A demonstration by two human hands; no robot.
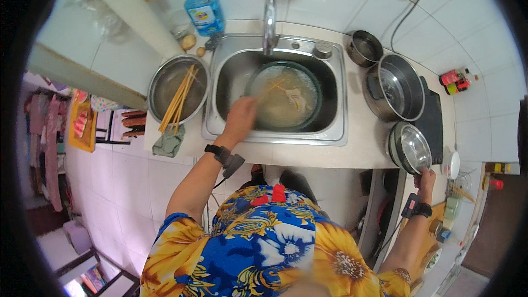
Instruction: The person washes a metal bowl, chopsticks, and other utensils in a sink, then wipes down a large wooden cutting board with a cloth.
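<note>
In the steel sink (274, 139) stands a round basin (318, 109) of cloudy, foamy water, with a pale, crumpled item (295, 95) in it. My left hand (241, 119) hovers at the basin's near left edge. Blur hides its fingers, so whether it holds anything is unclear. A thin yellowish streak (272, 87) shows in the water beyond it. Far to the right, my right hand (425, 182) grips the near rim of a stack of bowls (414, 144), the top one shiny metal. The stack tilts at the counter's right corner.
Left of the sink, several chopsticks (181, 97) lie across a metal basin (152, 90), beside a green cloth (169, 143). A blue soap bottle (205, 12) stands behind, and the faucet (270, 20) overhangs the sink. A large pot (396, 86) and a small pot (365, 48) stand at right.
</note>
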